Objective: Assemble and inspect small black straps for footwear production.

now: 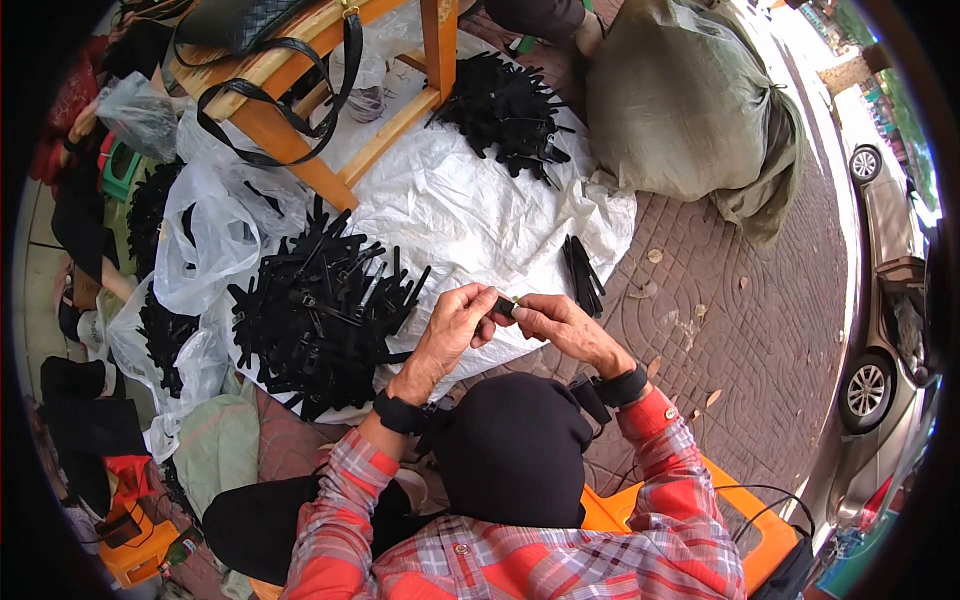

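Note:
Out in front of my body, both hands meet at a small dark piece [506, 307], its kind hidden by the fingers. My left hand [458, 325] pinches one end of it between thumb and fingers. The other end is gripped by my right hand [568, 330], thumb on top. Left of my left hand lies a big heap of slim black strip-like pieces [315, 310], some with shiny parts. A few similar black strips [582, 275] lie together just beyond my right hand. All of them rest on a white plastic sheet [450, 235].
A second black heap [505, 115] lies farther off, beside a wooden stool [330, 150] bearing a black bag [245, 25]. A stuffed grey-green sack [690, 105] stands at the far right. Clear plastic bags [210, 240] sit at left; parked cars [880, 390] line the right.

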`<act>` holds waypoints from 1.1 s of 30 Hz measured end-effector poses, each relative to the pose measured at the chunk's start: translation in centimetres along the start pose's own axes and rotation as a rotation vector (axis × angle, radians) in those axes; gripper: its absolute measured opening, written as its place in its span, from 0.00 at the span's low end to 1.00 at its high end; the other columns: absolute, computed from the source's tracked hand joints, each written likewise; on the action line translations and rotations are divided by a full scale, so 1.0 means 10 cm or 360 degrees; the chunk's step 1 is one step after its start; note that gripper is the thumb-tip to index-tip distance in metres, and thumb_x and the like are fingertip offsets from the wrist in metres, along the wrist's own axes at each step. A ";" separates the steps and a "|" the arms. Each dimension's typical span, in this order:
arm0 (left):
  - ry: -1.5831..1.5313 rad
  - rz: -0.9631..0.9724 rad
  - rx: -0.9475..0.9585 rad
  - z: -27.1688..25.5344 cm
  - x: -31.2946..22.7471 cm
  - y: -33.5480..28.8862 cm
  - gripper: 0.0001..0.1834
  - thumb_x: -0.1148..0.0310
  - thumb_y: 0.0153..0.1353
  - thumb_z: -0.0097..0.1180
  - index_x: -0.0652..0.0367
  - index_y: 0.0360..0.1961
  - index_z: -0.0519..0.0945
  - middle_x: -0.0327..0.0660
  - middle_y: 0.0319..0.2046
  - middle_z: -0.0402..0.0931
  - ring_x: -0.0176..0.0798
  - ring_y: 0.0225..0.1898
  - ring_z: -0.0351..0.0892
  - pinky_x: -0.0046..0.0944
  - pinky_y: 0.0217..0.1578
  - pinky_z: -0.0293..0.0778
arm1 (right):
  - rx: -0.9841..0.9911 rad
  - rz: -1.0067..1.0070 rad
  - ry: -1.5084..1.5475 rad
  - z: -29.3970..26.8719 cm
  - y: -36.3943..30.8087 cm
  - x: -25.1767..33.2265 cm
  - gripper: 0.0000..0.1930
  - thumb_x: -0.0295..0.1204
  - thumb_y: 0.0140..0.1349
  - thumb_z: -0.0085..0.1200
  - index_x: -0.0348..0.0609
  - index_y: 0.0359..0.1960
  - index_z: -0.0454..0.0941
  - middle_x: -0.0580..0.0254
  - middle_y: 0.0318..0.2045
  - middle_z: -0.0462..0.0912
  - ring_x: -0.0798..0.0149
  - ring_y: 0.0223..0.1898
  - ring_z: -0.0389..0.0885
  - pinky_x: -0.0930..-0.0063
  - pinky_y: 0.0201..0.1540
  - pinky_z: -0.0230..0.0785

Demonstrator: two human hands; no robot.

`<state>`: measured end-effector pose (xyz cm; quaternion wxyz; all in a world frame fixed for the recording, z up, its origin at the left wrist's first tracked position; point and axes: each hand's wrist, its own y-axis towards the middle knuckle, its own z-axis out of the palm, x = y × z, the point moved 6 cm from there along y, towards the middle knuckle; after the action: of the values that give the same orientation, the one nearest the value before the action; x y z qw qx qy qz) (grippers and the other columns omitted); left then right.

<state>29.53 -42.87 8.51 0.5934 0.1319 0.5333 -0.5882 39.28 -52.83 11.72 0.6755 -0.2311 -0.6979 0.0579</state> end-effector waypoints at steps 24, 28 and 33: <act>0.1067 0.0663 -0.0362 0.08 0.36 0.11 0.09 0.72 0.58 0.52 0.67 0.37 0.73 0.44 0.25 0.78 0.33 0.24 0.77 0.34 0.25 0.71 | -0.0532 -0.0042 -0.0461 0.05 0.08 -0.69 0.13 0.33 0.59 0.48 0.33 0.24 0.74 0.58 0.12 0.68 0.70 0.16 0.66 0.70 0.21 0.60; 0.0297 0.0142 -0.0280 -0.30 0.63 0.41 0.16 0.70 0.60 0.52 0.66 0.47 0.70 0.40 0.23 0.76 0.29 0.22 0.71 0.30 0.24 0.68 | -0.0515 0.0235 0.0404 -0.06 0.10 -1.08 0.13 0.36 0.63 0.47 0.37 0.33 0.77 0.70 0.19 0.73 0.76 0.20 0.69 0.80 0.23 0.62; 0.1251 0.0376 -0.0543 -0.37 0.51 0.64 0.21 0.68 0.56 0.56 0.59 0.51 0.68 0.45 0.19 0.76 0.44 0.24 0.78 0.40 0.27 0.71 | -0.0863 0.0244 0.0583 -0.50 0.20 -1.37 0.10 0.33 0.61 0.51 0.36 0.34 0.74 0.65 0.25 0.75 0.74 0.25 0.73 0.80 0.27 0.70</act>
<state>31.85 -41.05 0.01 0.4220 0.3057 0.7892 -0.3251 44.37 -57.68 -1.20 0.6973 -0.4607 -0.5354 -0.1219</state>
